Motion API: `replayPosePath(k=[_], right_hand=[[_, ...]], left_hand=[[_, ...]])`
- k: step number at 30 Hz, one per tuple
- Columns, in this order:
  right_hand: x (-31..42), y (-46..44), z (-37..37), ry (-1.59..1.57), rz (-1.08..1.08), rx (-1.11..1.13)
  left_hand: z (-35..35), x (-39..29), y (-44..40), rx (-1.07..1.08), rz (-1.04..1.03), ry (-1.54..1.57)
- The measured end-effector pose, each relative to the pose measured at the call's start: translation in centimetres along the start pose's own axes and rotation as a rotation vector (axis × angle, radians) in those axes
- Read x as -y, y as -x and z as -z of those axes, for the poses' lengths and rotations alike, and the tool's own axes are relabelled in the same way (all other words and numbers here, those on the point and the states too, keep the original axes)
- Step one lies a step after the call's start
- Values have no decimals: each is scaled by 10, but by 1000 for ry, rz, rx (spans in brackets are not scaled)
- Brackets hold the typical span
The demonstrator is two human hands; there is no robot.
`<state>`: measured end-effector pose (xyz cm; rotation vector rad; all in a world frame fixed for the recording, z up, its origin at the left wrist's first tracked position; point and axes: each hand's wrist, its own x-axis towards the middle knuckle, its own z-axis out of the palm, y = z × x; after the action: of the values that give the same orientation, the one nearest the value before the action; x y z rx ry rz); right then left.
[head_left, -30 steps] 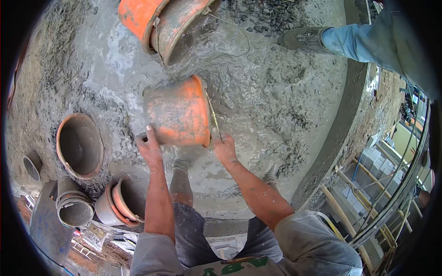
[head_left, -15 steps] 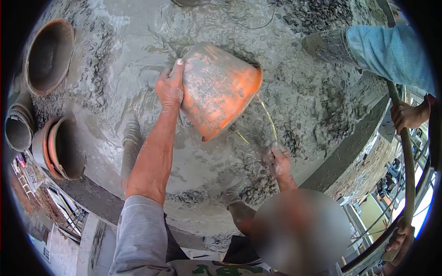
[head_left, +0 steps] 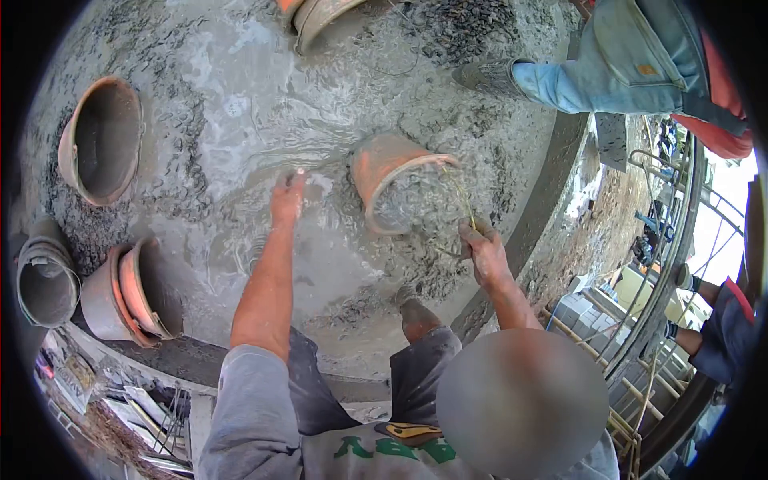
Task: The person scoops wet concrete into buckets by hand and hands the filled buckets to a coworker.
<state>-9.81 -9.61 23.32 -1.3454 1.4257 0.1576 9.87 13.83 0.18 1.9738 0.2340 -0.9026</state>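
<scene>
An orange, cement-smeared bucket [head_left: 374,164] lies tipped on its side on the wet grey mix [head_left: 320,240], its mouth turned toward the lower right. Grey, stony mix shows in and just outside the mouth. My right hand [head_left: 483,252] is closed around the bucket's thin, yellowish handle [head_left: 466,200], to the right of the rim. Left of the bucket, my left hand [head_left: 288,196] is held over the wet surface, apart from the bucket and with nothing in it. Its fingers are partly foreshortened.
A bucket [head_left: 70,172] stands at the left, with stacked buckets [head_left: 104,300] and more tubs [head_left: 48,254] below it. Other buckets [head_left: 320,18] are at the top. A co-worker's boot [head_left: 496,78] is at upper right, near dark gravel [head_left: 460,28]. A raised edge [head_left: 538,200] curves along the right.
The bucket has turned from bottom-up so its mouth now faces me. My left hand has let go of it. The right hand has moved up slightly, still on the handle.
</scene>
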Motion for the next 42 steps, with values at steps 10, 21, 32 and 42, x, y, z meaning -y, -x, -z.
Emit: replayPosePath(k=[10,21,32,42], right_hand=[[66,70,-61,101,-170,-188],[28,34,-152,60,-268,-258],[16,10,-240,109,-133,-173],[-2,55,-300,-61,-321,153]], left_hand=[[531,-35,89,-512,262,125],[400,-238,125,-72,-106,124],[493,-78,131,-258,482,39],[336,-205,97,176,171,-30]])
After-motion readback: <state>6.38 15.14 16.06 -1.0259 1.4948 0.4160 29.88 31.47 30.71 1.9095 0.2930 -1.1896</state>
